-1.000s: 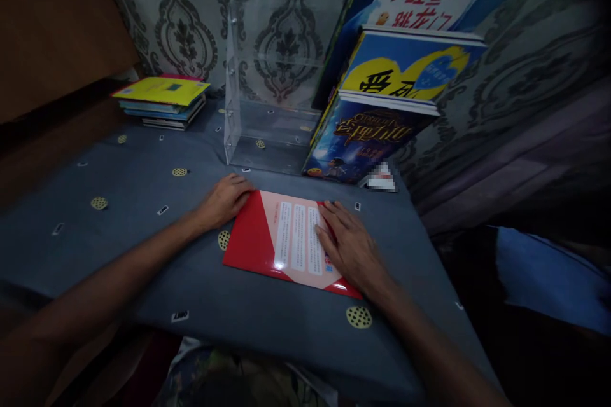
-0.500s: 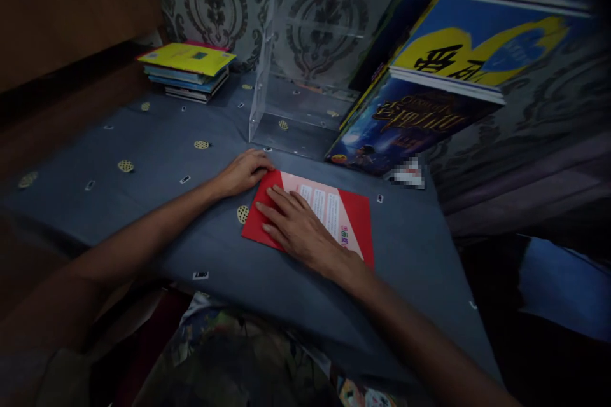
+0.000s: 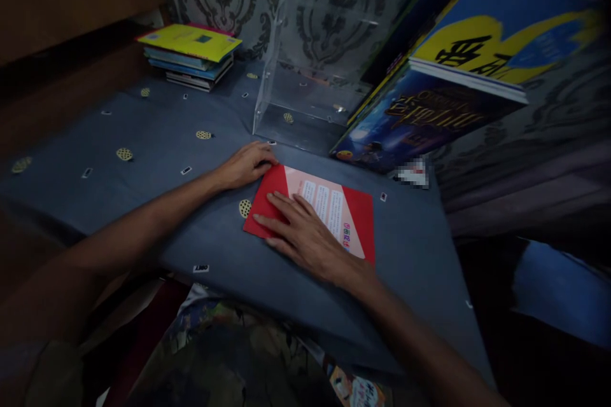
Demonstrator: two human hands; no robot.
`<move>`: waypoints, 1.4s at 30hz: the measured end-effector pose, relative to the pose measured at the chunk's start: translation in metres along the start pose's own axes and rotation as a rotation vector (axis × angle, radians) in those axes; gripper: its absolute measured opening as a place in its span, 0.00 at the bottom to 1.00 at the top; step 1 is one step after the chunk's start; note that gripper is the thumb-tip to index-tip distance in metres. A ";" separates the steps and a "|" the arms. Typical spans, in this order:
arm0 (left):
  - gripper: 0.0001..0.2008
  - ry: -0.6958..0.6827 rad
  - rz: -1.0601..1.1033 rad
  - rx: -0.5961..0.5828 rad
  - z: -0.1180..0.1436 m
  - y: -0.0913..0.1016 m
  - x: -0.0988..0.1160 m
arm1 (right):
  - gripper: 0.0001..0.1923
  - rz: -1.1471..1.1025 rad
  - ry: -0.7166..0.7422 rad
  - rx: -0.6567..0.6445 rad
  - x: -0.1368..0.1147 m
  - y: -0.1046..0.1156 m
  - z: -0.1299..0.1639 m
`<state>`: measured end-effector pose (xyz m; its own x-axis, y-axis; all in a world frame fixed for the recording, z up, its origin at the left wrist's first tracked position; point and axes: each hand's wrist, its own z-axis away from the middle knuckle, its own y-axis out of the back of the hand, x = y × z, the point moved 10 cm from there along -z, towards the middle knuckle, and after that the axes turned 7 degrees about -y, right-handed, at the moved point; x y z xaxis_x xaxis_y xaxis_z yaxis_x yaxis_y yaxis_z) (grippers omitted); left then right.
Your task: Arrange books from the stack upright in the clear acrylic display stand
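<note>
A thin red book (image 3: 354, 215) with a pale text panel lies flat on the grey-blue tablecloth (image 3: 157, 159). My right hand (image 3: 305, 236) rests palm down on its near left part, fingers spread toward the left edge. My left hand (image 3: 245, 164) lies at the book's far left corner, fingertips touching that corner. Neither hand grips anything.
A clear acrylic stand (image 3: 305, 63) sits behind the red book against patterned wallpaper. Several large picture books (image 3: 443, 108) lean at the right. A stack of books with a yellow cover (image 3: 191, 54) sits at the back left. The table edge drops off at the right.
My right hand slid from the book's right side across to its left part. The view shifted, so everything sits slightly higher and to the right.
</note>
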<state>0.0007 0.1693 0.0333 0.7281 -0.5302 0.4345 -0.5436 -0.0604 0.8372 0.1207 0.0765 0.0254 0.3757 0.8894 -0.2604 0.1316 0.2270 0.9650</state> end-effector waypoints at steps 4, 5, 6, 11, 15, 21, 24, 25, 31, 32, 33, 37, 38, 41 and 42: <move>0.13 0.007 -0.042 -0.034 0.002 0.000 0.002 | 0.23 0.094 -0.256 0.104 0.064 0.010 0.019; 0.13 0.004 -0.051 -0.044 0.002 0.000 0.003 | 0.24 0.114 -0.307 0.131 0.078 0.013 0.025; 0.13 -0.001 -0.061 -0.054 0.003 0.000 0.006 | 0.24 0.128 -0.351 0.157 0.090 0.015 0.030; 0.21 -0.148 0.000 -0.094 0.004 -0.001 0.053 | 0.23 0.184 -0.514 0.229 0.117 0.022 0.046; 0.27 -0.363 0.053 -0.253 0.014 -0.023 0.112 | 0.24 0.212 -0.593 0.250 0.119 0.025 0.046; 0.25 -0.380 -0.032 -0.310 0.021 -0.036 0.112 | 0.24 0.276 -0.673 0.252 0.114 0.039 0.057; 0.20 -0.385 -0.047 -0.248 0.019 -0.022 0.092 | 0.23 0.328 -0.719 0.227 0.106 0.046 0.075; 0.19 -0.376 -0.050 -0.227 0.018 -0.017 0.084 | 0.23 0.333 -0.735 0.209 0.103 0.047 0.082; 0.16 -0.204 -0.129 -0.171 0.011 -0.004 0.041 | 0.19 0.209 -0.711 0.157 0.070 0.036 0.106; 0.17 -0.183 -0.137 -0.173 0.010 -0.005 0.038 | 0.19 0.192 -0.699 0.165 0.066 0.034 0.106; 0.17 -0.166 -0.142 -0.173 0.009 -0.007 0.035 | 0.19 0.180 -0.691 0.174 0.063 0.033 0.105; 0.16 -0.113 -0.138 -0.128 0.005 -0.008 0.028 | 0.18 0.134 -0.669 0.183 0.058 0.032 0.098; 0.16 -0.102 -0.132 -0.112 0.004 -0.007 0.027 | 0.17 0.121 -0.671 0.169 0.059 0.033 0.097; 0.16 -0.067 -0.123 -0.079 -0.001 -0.006 0.028 | 0.13 0.128 -0.726 0.122 0.067 0.041 0.092; 0.16 -0.053 -0.130 -0.075 -0.003 -0.007 0.029 | 0.13 0.145 -0.748 0.118 0.070 0.046 0.088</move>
<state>0.0274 0.1569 0.0410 0.7660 -0.5659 0.3049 -0.4124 -0.0688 0.9084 0.2342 0.1143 0.0487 0.9113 0.3926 -0.1245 0.1149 0.0479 0.9922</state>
